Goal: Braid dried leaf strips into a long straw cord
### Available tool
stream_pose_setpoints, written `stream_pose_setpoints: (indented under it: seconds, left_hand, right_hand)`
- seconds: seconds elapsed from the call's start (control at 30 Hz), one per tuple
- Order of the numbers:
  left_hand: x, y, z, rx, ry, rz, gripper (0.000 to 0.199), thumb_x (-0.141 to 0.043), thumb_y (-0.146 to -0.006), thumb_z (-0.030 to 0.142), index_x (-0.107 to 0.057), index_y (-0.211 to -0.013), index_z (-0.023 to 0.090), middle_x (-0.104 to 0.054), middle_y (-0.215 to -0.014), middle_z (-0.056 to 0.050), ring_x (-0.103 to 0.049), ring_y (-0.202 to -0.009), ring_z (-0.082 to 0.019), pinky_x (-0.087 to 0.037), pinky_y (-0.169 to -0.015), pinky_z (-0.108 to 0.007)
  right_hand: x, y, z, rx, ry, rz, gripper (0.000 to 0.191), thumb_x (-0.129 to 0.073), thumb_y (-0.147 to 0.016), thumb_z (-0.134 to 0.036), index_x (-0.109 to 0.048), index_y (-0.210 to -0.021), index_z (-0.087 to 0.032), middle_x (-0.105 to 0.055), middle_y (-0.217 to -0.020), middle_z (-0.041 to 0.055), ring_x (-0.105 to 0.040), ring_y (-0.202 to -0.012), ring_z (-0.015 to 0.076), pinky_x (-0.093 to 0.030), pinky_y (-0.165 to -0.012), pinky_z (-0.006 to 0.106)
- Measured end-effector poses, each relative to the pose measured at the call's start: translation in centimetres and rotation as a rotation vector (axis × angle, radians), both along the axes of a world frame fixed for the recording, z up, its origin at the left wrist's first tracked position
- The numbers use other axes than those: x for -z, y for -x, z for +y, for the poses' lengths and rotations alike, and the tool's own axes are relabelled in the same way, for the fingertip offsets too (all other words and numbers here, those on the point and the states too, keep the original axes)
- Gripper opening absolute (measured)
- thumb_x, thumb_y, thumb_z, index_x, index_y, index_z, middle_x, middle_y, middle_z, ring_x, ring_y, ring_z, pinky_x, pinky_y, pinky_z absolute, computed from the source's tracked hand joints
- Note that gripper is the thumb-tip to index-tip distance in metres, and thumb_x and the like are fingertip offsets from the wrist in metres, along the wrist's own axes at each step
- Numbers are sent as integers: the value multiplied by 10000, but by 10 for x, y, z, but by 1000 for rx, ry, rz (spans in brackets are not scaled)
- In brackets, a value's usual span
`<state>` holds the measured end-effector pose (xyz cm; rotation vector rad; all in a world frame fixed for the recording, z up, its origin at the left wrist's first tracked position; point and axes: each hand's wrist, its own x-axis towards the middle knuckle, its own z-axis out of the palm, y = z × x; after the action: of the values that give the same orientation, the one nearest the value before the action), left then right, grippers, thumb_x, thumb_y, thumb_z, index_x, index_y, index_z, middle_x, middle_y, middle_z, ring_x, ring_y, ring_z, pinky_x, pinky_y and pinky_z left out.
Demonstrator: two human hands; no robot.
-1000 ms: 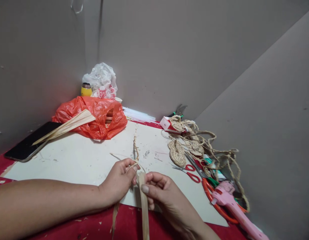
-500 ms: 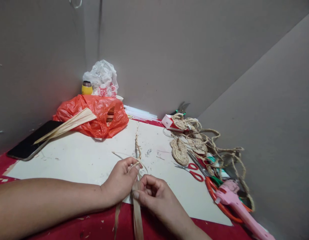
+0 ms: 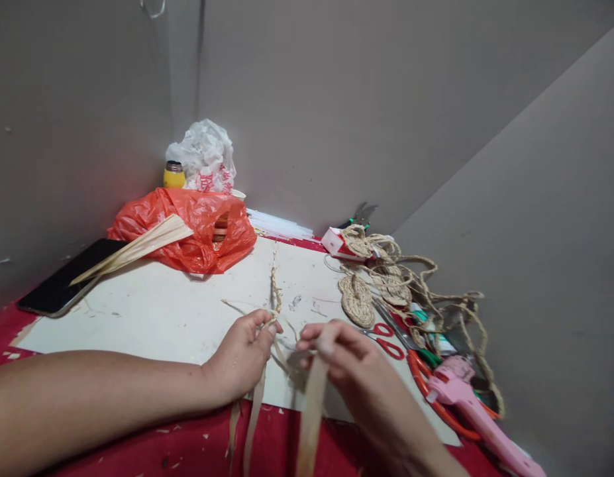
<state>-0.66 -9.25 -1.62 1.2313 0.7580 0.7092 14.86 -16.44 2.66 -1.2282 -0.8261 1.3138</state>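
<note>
A thin braided cord (image 3: 273,281) of pale plant fibre lies on the white board (image 3: 187,305), its lower end pinched between the thumb and fingers of my left hand (image 3: 244,354). From that pinch, loose flat strips hang toward the red tabletop. My right hand (image 3: 341,361), slightly blurred, is closed on a wide pale strip (image 3: 312,411) that hangs down from its fingertips. A gap separates the two hands. One thin strand sticks out to the left of the braid.
An orange plastic bag (image 3: 152,212), dried leaf strips (image 3: 138,248) and a black phone (image 3: 53,285) are at left. To the right are coiled cord pieces (image 3: 356,301), red-handled scissors (image 3: 390,348) and a pink glue gun (image 3: 475,407).
My right hand has moved right, away from my left hand, drawing the wide strip with it. My left hand keeps its pinch in almost the same place.
</note>
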Motion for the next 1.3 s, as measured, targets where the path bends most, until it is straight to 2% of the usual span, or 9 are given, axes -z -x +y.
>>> stream_pose_setpoints:
  seconds: [0.13, 0.23, 0.47, 0.67, 0.8, 0.9, 1.1, 1.17, 1.3]
  left_hand:
    - [3, -1, 0, 8, 15, -5, 249, -469, -845, 429, -488, -846, 181, -300, -463, 108, -250, -398, -57, -206, -428, -193]
    - [1, 0, 0, 6, 41, -24, 277, -500, -823, 458, -488, -848, 182, -288, -451, 115, -232, -388, -54, -203, -416, -193]
    - [-3, 2, -3, 39, 121, -75, 319, -559, -779, 487, -486, -831, 182, -308, -420, 116, -221, -383, -53, -183, -397, -193]
    - [-7, 2, -5, 129, 340, -151, 341, -599, -735, 500, -447, -832, 211, -280, -382, 134, -169, -325, -44, -101, -367, -193]
    - [-8, 3, -9, 123, 356, -112, 312, -606, -732, 460, -469, -836, 201, -285, -418, 128, -187, -331, -34, -102, -372, -190]
    - [-7, 4, -11, 123, 351, -72, 270, -576, -749, 426, -488, -871, 202, -289, -441, 122, -204, -342, -36, -112, -373, -188]
    - [-7, 6, -12, 170, 420, -107, 244, -567, -761, 402, -413, -844, 232, -281, -414, 137, -162, -322, -39, -83, -369, -188]
    - [-9, 6, -12, 193, 422, -131, 269, -574, -765, 419, -385, -804, 232, -280, -413, 136, -150, -328, -37, -74, -370, -190]
    - [-11, 7, -12, 200, 425, -152, 292, -579, -768, 443, -384, -782, 226, -298, -413, 132, -146, -332, -34, -71, -366, -191]
  right_hand:
    - [-21, -20, 0, 172, -9, 183, 241, -767, -657, -255, -548, -740, -196, -561, -675, -35, -371, -430, 31, -353, -407, 140]
    - [-10, -2, -1, 13, 125, 152, 248, -728, -708, -320, -531, -812, -212, -400, -515, -94, -169, -383, 28, -114, -339, 134]
    - [30, 51, -13, -318, 189, -157, 465, -747, -668, -401, -363, -540, -172, -286, -510, -87, -204, -500, 49, -158, -466, 209]
    - [-40, 29, -10, -321, 117, -203, 398, -714, -710, -387, -408, -567, -177, -275, -475, -99, -184, -445, 46, -137, -429, 213]
    - [-86, 54, 39, -182, -84, -178, 340, -658, -750, -352, -418, -575, -186, -395, -448, -86, -171, -378, 38, -98, -379, 207]
    - [-94, 78, 80, -246, -162, -183, 261, -624, -760, -322, -467, -614, -173, -556, -562, -38, -165, -379, 29, -111, -373, 198]
    - [-68, 48, 74, -216, -106, -712, 190, -656, -739, -318, -604, -682, -144, -548, -530, -26, -318, -411, 50, -182, -386, 204]
    - [-50, 26, 56, -118, -27, -734, 192, -696, -699, -317, -627, -727, -140, -492, -483, -46, -338, -419, 63, -188, -387, 208]
    - [-16, -3, 28, -315, 210, -573, 275, -722, -673, -387, -579, -673, -152, -460, -484, -66, -235, -373, 36, -123, -363, 207]
